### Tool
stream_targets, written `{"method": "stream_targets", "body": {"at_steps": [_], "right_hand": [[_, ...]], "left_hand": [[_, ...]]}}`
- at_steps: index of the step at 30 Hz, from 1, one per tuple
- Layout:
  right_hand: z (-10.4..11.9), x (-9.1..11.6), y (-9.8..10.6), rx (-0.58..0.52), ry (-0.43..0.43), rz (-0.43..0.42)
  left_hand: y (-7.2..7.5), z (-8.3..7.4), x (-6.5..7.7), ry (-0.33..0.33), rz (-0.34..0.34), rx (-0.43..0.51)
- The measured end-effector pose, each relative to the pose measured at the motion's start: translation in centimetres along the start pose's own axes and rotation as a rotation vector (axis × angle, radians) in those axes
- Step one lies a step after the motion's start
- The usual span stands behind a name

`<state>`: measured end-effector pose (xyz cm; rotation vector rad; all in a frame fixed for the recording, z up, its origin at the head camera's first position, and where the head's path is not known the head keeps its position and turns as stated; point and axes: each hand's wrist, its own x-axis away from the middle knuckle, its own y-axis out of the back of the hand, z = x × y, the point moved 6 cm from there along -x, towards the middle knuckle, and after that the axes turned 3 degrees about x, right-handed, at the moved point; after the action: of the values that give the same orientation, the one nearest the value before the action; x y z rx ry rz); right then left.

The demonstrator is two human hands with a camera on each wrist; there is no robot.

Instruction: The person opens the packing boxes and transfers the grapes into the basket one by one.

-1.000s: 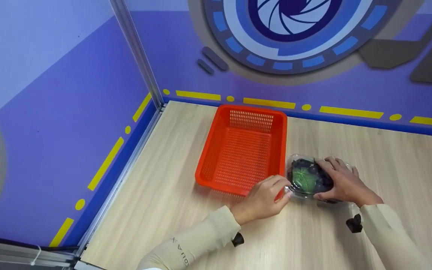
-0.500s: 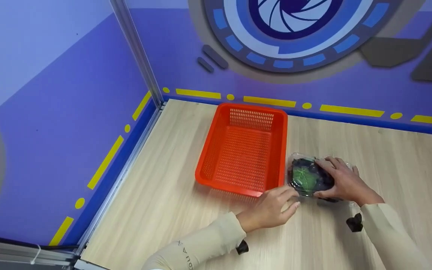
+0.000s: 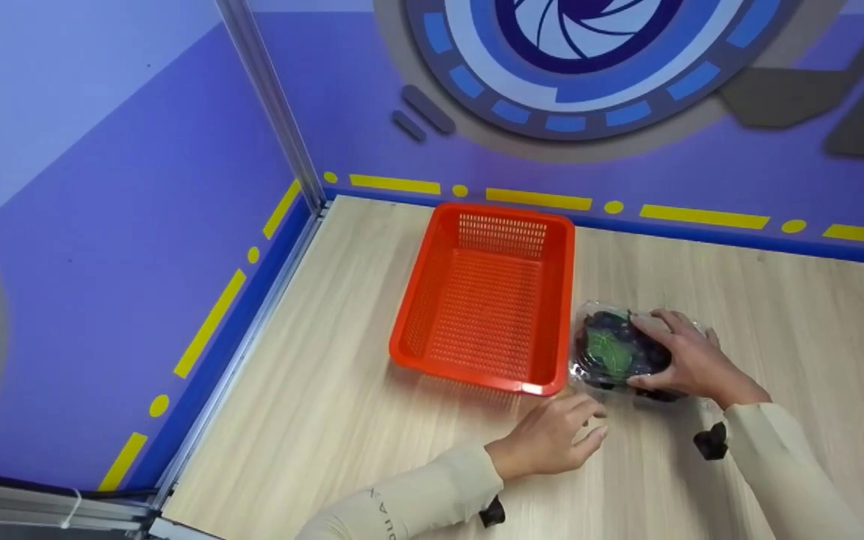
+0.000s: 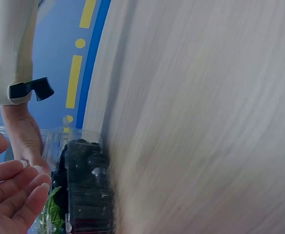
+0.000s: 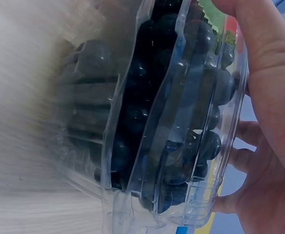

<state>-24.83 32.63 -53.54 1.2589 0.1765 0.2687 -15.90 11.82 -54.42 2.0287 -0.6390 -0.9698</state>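
i have the right grip curled round the fruit box, presumably to steady it, the left grip relaxed, empty.

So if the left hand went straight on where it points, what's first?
Probably the near side of the clear box of dark fruit, which the right hand grips. How high the left hand sits is unclear, so it might pass above.

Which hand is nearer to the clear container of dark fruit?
Right. The right hand grips the clear container across its top; the left hand is apart from it, toward the person.
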Motion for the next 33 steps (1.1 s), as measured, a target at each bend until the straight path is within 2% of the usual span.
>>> {"method": "stream_targets", "body": {"at_steps": [8, 16, 24, 30, 33], "right_hand": [[0.2, 0.2, 0.1, -0.021, 0.022, -0.039], [0.1, 0.1, 0.0, -0.043, 0.025, -0.039], [0.2, 0.2, 0.1, -0.057, 0.025, -0.015], [0.1, 0.3, 0.1, -0.056, 0.009, -0.002], [0.1, 0.5, 0.1, -0.063, 0.001, 0.004]], "left_hand": [[-2.1, 0.8, 0.5, 0.119, 0.025, 0.103], [-3.0, 2.1, 0.8, 0.213, 0.022, 0.214], [-4.5, 3.5, 0.9, 0.388, 0.073, 0.396], [-5.4, 4.3, 0.8, 0.490, 0.049, 0.559], [-6.0, 4.7, 0.7, 0.575, 0.023, 0.691]]}}
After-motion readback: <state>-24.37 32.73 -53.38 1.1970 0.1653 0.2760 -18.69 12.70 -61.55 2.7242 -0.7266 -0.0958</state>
